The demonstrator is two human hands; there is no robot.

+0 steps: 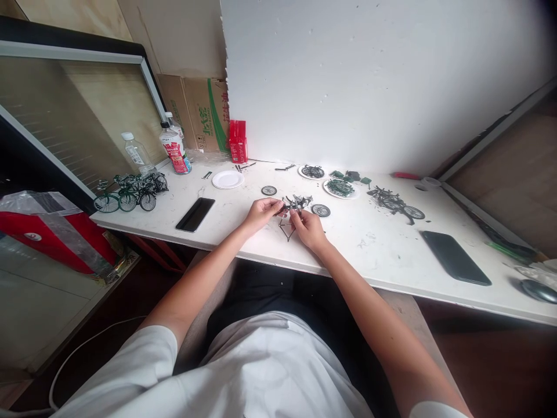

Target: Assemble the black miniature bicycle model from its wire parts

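Observation:
Between my hands, just above the table, is a small dark model bicycle frame. My left hand pinches its upper left part with thumb and forefinger. On its right side my right hand grips it, fingers closed; the exact contact points are partly hidden. Behind my fingers lies a little heap of dark model parts. One loose spoked wheel rests beyond my left hand, and another loose wheel lies close to my right hand.
Finished-looking model bicycles stand at the far left, near a phone and bottles. A white plate sits behind. Plates of green parts and dark parts lie beyond; black parts and a dark slab are right.

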